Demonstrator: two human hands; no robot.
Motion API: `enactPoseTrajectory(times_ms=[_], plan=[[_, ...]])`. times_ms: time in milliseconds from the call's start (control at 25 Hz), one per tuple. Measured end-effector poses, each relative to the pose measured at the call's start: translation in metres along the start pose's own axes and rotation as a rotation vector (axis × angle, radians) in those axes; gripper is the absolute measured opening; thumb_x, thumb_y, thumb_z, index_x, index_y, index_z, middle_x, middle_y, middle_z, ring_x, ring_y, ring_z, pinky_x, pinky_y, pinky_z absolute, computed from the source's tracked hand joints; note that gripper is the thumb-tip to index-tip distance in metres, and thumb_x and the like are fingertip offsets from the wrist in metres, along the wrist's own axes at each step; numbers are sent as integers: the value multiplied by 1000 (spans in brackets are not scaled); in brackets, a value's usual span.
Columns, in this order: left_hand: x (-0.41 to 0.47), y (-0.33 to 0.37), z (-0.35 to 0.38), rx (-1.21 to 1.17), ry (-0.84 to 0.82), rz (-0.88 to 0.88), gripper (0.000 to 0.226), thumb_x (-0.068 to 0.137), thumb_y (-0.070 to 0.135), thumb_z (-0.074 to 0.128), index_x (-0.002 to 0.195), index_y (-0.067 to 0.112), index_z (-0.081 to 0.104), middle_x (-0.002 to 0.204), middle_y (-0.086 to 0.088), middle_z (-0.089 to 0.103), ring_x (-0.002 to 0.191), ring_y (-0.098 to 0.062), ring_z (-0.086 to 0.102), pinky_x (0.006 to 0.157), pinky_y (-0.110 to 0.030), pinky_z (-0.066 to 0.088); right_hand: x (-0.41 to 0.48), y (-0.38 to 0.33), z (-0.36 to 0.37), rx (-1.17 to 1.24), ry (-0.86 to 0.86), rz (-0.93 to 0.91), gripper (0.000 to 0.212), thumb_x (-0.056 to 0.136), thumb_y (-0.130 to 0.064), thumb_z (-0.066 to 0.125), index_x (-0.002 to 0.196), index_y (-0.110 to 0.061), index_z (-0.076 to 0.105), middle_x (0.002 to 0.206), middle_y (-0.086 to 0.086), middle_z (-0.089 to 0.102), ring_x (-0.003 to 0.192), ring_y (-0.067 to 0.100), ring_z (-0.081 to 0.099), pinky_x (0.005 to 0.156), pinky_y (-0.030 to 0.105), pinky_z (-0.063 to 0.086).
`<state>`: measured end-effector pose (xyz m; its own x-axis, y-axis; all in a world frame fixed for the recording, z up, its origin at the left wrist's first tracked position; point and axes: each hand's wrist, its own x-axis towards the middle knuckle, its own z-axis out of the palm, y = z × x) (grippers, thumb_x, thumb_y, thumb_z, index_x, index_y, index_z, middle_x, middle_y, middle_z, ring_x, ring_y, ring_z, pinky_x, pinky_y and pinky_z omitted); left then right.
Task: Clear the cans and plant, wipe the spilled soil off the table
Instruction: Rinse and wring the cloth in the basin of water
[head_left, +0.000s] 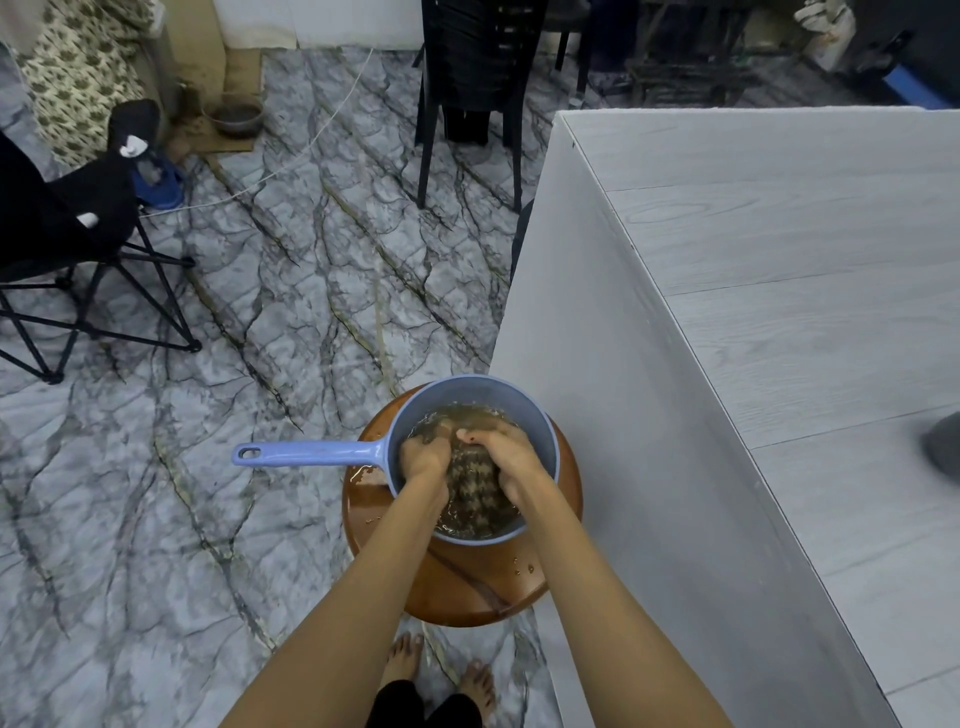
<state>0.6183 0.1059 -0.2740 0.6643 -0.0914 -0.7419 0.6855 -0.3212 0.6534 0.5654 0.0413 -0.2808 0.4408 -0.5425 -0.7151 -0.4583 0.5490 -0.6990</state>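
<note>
A blue plastic dipper (540, 410) with a long handle pointing left stands on a round brown stool (467, 587) beside the white table (779, 312). It holds murky brownish water. Both my hands are down in it, gripping a patterned wet cloth (475, 486). My left hand (423, 457) holds the cloth's left side. Pressing on the cloth's top and right side is my right hand (504, 449). The tabletop in view is pale grey wood grain; no cans or plant are in view.
A dark grey object (943, 447) sits at the table's right edge, cut off by the frame. A black folding chair (78, 234) stands at the left and a black plastic chair (472, 78) at the back. Water drops lie on the stool. My bare feet (441, 670) stand below the stool.
</note>
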Motion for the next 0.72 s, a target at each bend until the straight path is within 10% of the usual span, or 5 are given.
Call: enactPoseTrajectory(times_ms=[200, 320, 520, 720], plan=[[-3, 1, 1, -93, -28, -139, 55, 92, 44, 44, 127, 2, 49, 127, -15, 56, 116, -31, 52, 96, -35, 42, 3, -3, 10, -236, 298, -63, 33, 91, -30, 55, 105, -2, 65, 114, 16, 65, 103, 31, 60, 82, 29, 44], [-8, 2, -1, -15, -167, -11, 48, 80, 24, 69, 121, 4, 54, 119, -15, 61, 95, -25, 60, 78, -27, 48, 6, -7, 10, -52, 220, 85, 41, 98, -33, 39, 119, -4, 58, 122, 15, 60, 111, 31, 56, 92, 34, 45], [0, 5, 2, 139, -2, 102, 38, 88, 21, 58, 120, 0, 55, 124, -19, 59, 115, -35, 52, 93, -36, 41, 2, -2, 3, 126, 49, 76, 21, 80, -15, 68, 100, -12, 68, 114, 12, 66, 105, 26, 60, 92, 36, 49], [4, 4, 4, 55, -4, -78, 53, 93, 44, 44, 116, -1, 58, 117, -17, 61, 112, -35, 54, 92, -39, 43, 3, 0, 6, -104, 282, -12, 24, 87, -24, 61, 101, -5, 66, 113, 14, 65, 106, 31, 59, 89, 33, 48]])
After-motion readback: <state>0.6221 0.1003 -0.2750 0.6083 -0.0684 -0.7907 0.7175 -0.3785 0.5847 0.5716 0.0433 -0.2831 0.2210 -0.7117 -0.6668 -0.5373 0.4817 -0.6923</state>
